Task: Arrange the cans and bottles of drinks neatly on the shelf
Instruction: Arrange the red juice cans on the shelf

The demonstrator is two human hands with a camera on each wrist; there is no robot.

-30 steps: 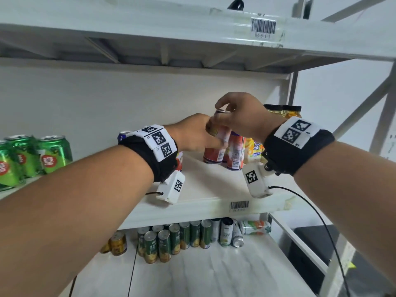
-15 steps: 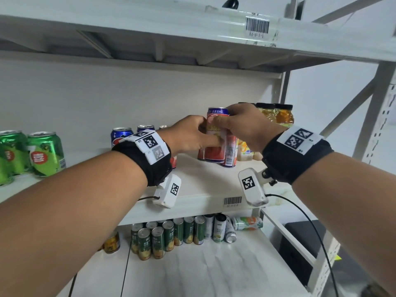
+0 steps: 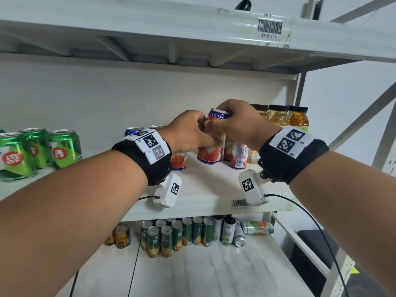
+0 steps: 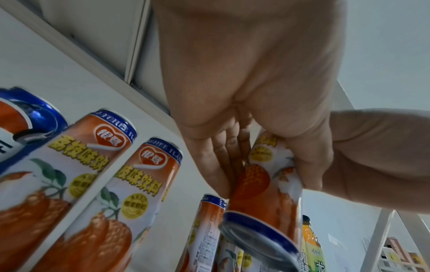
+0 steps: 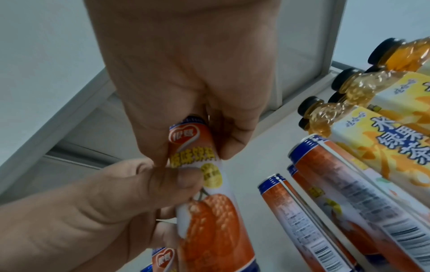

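I have one tall orange lychee can [image 3: 215,133] in both hands at the middle of the shelf [image 3: 205,185]. My right hand [image 3: 240,123] curls over its top rim from two o'clock, and my left hand [image 3: 188,133] closes round the upper body from nine o'clock, thumb on the label. The left wrist view shows its base [image 4: 258,239] tipped toward the camera, so I judge it lifted and tilted, not yet standing.

It is a stiff, smooth metal cylinder, probably full and fairly heavy for its width. The glossy side can slip, so the firm holds are the rim and the mid-body. Being tall and narrow, it will topple easily if set down crooked.

Room is tight. Matching orange cans [image 3: 235,155] stand just beside it at four o'clock, more orange cans [image 4: 130,184] at nine o'clock, and tea bottles [image 3: 287,118] toward the upright post at two o'clock. Green cans [image 3: 40,151] stand well apart at nine o'clock. Bare shelf lies toward the front edge at six o'clock, and the upper shelf [image 3: 192,33] leaves clearance overhead.
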